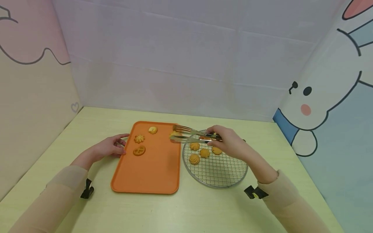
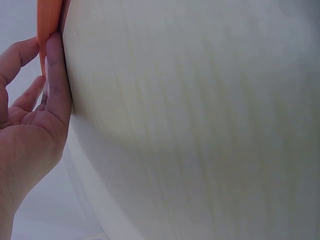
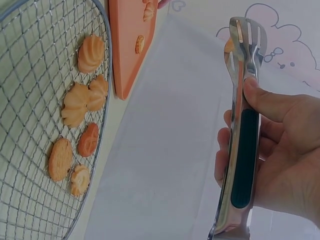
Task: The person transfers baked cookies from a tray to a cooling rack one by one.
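Note:
My right hand [image 1: 228,140] grips metal tongs [image 1: 189,138] with dark green handle pads. The tongs reach left over the right edge of the orange tray [image 1: 151,174]. Between their tips is a yellow cookie [image 1: 174,134], partly hidden by the metal; a bit of the same cookie [image 3: 229,46] shows in the right wrist view. On the tray's far left part lie a round swirl cookie [image 1: 152,130], a star-shaped cookie [image 1: 139,138] and a brown pretzel-like cookie [image 1: 139,150]. My left hand [image 1: 109,147] holds the tray's left rim between thumb and fingers.
A round wire rack [image 1: 221,174] sits right of the tray with several cookies on it, including a swirl [image 1: 194,159] and a star-shaped one [image 1: 205,153]. Pale cloth [image 1: 175,64] walls with cartoon drawings enclose the light wooden table [image 1: 140,213].

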`<state>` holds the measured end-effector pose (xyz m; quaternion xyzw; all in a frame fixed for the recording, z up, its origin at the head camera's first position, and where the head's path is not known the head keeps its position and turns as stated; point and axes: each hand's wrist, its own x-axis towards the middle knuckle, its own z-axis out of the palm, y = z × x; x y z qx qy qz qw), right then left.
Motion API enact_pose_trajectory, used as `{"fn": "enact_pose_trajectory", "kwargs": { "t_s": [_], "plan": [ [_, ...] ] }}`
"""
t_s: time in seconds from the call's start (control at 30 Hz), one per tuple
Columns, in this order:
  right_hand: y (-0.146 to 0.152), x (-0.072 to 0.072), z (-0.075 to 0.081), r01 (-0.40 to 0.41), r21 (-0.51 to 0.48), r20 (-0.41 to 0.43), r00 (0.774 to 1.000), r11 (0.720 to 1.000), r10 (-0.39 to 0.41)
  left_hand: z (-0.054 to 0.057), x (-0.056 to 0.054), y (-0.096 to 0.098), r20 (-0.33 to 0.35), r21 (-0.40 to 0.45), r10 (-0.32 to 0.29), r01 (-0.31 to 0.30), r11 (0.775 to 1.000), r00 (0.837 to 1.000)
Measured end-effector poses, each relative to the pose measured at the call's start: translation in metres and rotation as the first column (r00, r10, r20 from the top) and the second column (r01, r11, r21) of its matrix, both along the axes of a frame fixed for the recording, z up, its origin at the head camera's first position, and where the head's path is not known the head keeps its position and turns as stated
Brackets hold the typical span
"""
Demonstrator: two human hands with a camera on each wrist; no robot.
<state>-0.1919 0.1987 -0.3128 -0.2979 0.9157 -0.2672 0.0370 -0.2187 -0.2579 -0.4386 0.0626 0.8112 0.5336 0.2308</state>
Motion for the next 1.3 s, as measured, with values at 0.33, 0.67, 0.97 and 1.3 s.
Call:
{"fn": "enact_pose_trajectory", "kwargs": {
  "t_s": [0.33, 0.67, 0.97, 1.3],
  "plan": [
    [0.028, 0.008, 0.003, 0.02, -0.001, -0.059, 0.998, 1.0, -0.02, -0.002, -0.002, -0.001, -0.01, -0.003, -0.001, 0.001, 1.0, 1.0],
    [0.055, 0.015, -0.002, 0.045, -0.012, -0.096, 0.994, 0.999, -0.045, -0.003, -0.003, -0.003, -0.013, -0.019, 0.005, -0.005, 1.0, 1.0],
    [0.073, 0.022, -0.018, 0.069, -0.028, -0.093, 0.993, 0.997, -0.071, -0.002, -0.003, -0.001, -0.006, -0.01, 0.003, -0.003, 1.0, 1.0],
    [0.086, 0.028, -0.047, 0.045, -0.09, -0.113, 0.992, 0.995, -0.055, 0.0, -0.002, -0.001, -0.003, 0.004, 0.002, -0.002, 1.0, 1.0]
  ]
}}
